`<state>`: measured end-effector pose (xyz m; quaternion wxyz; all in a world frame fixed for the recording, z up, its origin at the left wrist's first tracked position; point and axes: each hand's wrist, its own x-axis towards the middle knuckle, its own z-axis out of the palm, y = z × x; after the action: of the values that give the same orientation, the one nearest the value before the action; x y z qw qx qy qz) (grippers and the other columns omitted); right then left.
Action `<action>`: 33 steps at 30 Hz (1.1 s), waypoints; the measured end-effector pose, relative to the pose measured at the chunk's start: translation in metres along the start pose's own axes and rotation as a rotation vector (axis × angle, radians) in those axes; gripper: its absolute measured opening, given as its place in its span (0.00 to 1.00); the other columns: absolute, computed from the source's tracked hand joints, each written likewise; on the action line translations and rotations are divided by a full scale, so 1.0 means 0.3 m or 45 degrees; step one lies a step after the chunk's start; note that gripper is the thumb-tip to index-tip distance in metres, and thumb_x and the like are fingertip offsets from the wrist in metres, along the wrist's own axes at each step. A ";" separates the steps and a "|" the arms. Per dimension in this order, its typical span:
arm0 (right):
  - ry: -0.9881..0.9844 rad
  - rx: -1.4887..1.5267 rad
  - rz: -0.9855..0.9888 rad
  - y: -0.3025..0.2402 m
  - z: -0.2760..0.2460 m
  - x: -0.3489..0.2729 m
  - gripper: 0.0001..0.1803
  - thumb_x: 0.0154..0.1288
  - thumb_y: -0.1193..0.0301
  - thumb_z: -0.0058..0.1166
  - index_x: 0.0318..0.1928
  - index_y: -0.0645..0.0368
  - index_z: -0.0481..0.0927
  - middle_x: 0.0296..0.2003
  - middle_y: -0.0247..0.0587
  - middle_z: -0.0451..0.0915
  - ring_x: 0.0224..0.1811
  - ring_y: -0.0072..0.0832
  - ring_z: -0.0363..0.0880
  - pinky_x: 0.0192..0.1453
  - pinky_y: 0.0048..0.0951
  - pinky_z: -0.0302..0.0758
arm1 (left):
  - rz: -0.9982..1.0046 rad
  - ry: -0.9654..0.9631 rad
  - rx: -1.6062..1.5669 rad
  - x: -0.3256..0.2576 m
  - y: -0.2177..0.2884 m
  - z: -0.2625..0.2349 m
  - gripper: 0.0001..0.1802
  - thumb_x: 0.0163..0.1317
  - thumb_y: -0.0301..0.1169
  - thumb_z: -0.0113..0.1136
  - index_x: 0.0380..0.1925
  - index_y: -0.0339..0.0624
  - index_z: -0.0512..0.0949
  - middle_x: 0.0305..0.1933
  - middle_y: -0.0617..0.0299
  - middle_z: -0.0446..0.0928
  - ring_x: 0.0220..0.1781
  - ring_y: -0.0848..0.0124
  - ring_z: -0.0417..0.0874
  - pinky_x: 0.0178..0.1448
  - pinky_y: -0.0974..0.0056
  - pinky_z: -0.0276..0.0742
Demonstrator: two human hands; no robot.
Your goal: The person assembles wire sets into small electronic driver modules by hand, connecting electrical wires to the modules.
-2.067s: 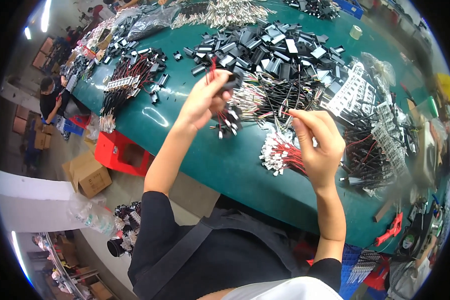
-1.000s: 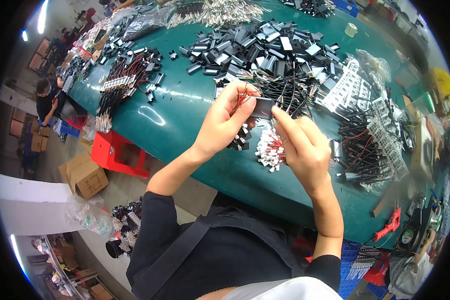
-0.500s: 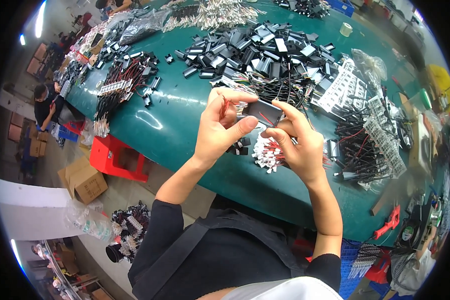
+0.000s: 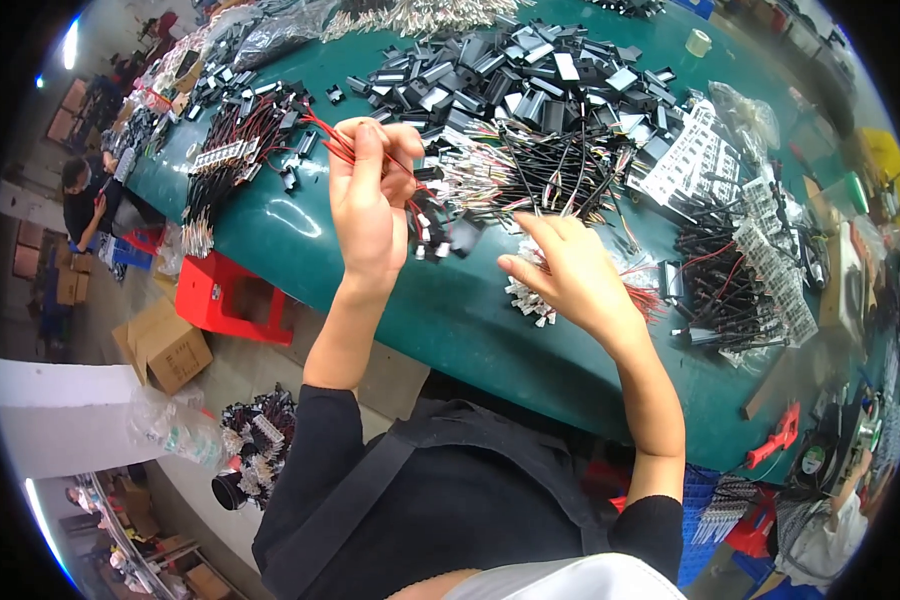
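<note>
My left hand (image 4: 368,205) is raised over the left part of the green table, its fingers closed round thin red wires (image 4: 338,142) that stick out past the fingertips. More red wire with small white plugs (image 4: 418,250) hangs below this hand. Beside them is a blurred black plastic housing (image 4: 465,237); I cannot tell whether it hangs from the wires or lies on the table. My right hand (image 4: 575,280) hovers over a bundle of white connectors (image 4: 532,305) with red leads (image 4: 646,298). Its fingers are stretched out, with nothing visible in them.
Black cables with stripped ends (image 4: 550,175) lie beyond my hands, before a heap of black housings (image 4: 510,75). Wire bundles (image 4: 225,165) lie at left, white label sheets (image 4: 695,160) and cables (image 4: 735,280) at right. A red stool (image 4: 220,300) stands by the table; a co-worker (image 4: 85,200) is far left.
The black housing held between both hands is out of the fingers. My left hand has moved left and up with the red wires; my right hand has separated from it and opened.
</note>
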<state>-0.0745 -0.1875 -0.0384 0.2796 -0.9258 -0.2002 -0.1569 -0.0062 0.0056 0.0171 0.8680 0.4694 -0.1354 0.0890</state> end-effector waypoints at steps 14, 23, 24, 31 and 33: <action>0.110 0.787 0.141 -0.034 0.022 0.040 0.13 0.57 0.70 0.60 0.42 0.61 0.78 0.26 0.41 0.76 0.27 0.34 0.75 0.33 0.32 0.72 | -0.423 -0.724 0.165 -0.120 -0.050 0.085 0.09 0.66 0.31 0.55 0.40 0.38 0.71 0.36 0.67 0.70 0.40 0.79 0.72 0.47 0.72 0.70; -0.045 0.951 0.219 -0.115 0.137 0.035 0.08 0.59 0.71 0.56 0.34 0.64 0.78 0.26 0.48 0.79 0.28 0.40 0.80 0.32 0.34 0.74 | 0.033 -0.820 0.795 -0.143 -0.028 -0.044 0.10 0.60 0.27 0.57 0.41 0.35 0.76 0.41 0.59 0.69 0.45 0.69 0.70 0.52 0.66 0.66; -0.087 0.970 0.281 -0.135 0.143 0.044 0.08 0.59 0.71 0.55 0.33 0.65 0.78 0.25 0.49 0.78 0.27 0.41 0.79 0.31 0.36 0.73 | 0.005 -0.740 0.813 -0.151 -0.021 -0.064 0.13 0.59 0.27 0.58 0.44 0.35 0.75 0.43 0.59 0.69 0.46 0.69 0.70 0.52 0.67 0.66; 0.006 0.729 0.018 -0.159 0.233 0.098 0.06 0.60 0.74 0.54 0.33 0.66 0.77 0.24 0.48 0.75 0.28 0.45 0.77 0.32 0.39 0.73 | 0.259 -0.390 1.056 -0.163 -0.066 -0.223 0.27 0.57 0.32 0.63 0.55 0.32 0.70 0.56 0.54 0.68 0.57 0.64 0.71 0.61 0.63 0.65; 0.075 0.686 -0.039 -0.161 0.269 0.090 0.06 0.60 0.74 0.54 0.33 0.66 0.76 0.23 0.47 0.74 0.26 0.43 0.77 0.31 0.38 0.72 | 0.184 -0.535 1.165 -0.187 -0.058 -0.230 0.16 0.63 0.34 0.57 0.46 0.33 0.77 0.52 0.54 0.75 0.56 0.63 0.74 0.61 0.62 0.68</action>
<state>-0.0588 -0.0961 -0.0695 0.5192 -0.8099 -0.2407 -0.1288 -0.0440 0.0525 -0.0505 0.5192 0.7987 -0.2862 0.1026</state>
